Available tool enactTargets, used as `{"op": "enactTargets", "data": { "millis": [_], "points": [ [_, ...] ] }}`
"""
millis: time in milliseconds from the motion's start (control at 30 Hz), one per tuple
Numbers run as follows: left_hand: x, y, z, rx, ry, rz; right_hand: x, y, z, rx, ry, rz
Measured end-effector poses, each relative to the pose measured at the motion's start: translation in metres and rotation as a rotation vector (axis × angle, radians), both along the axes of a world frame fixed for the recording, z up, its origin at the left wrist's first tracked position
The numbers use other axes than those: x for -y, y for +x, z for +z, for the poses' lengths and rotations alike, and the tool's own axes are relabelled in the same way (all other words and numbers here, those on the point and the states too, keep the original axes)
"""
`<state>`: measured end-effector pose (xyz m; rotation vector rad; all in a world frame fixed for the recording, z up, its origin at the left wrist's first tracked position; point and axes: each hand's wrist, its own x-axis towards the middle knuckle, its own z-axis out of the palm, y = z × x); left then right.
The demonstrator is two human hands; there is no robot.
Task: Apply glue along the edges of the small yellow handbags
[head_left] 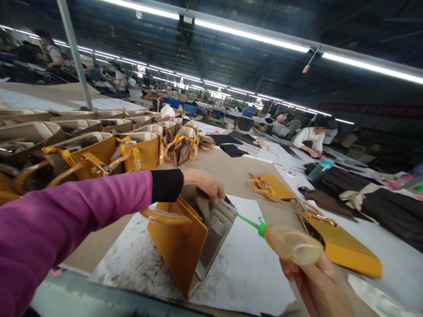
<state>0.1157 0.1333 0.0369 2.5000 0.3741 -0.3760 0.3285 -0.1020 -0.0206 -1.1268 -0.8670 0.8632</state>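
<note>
My left hand [203, 182] fingers are clenched over the top edge of the yellow bag [180, 246], holding its grey lining open; the bag stands tilted on a smeared white sheet [251, 273] right before me. My right hand [317, 281] is wrapped around a soft squeeze bottle [292, 244], its green nozzle [253, 223] pointing at the bag's mouth. Flat yellow bags [343, 246] lie past the bottle, a row of upright bags [99, 154] stands to my left

One glue bottle [292, 244], two flat bags [272, 187] [343, 248]
</note>
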Motion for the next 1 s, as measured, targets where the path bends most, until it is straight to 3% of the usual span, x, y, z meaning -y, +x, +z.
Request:
{"op": "enactTargets", "data": {
  "millis": [167, 500, 800, 1000],
  "points": [
    [0.004, 0.003, 0.005, -0.025, 0.011, 0.005, 0.007, 0.000, -0.003, 0.078, -0.062, 0.049],
    [0.005, 0.005, 0.005, -0.093, 0.046, 0.009, -0.003, 0.007, -0.003, -0.001, -0.036, 0.019],
    [0.002, 0.004, 0.003, -0.094, 0.033, 0.016, 0.002, 0.009, -0.023, -0.076, -0.108, 0.026],
    [0.005, 0.005, 0.003, -0.109, 0.037, 0.047, -0.001, 0.004, -0.019, -0.142, -0.074, -0.049]
  ]
}}
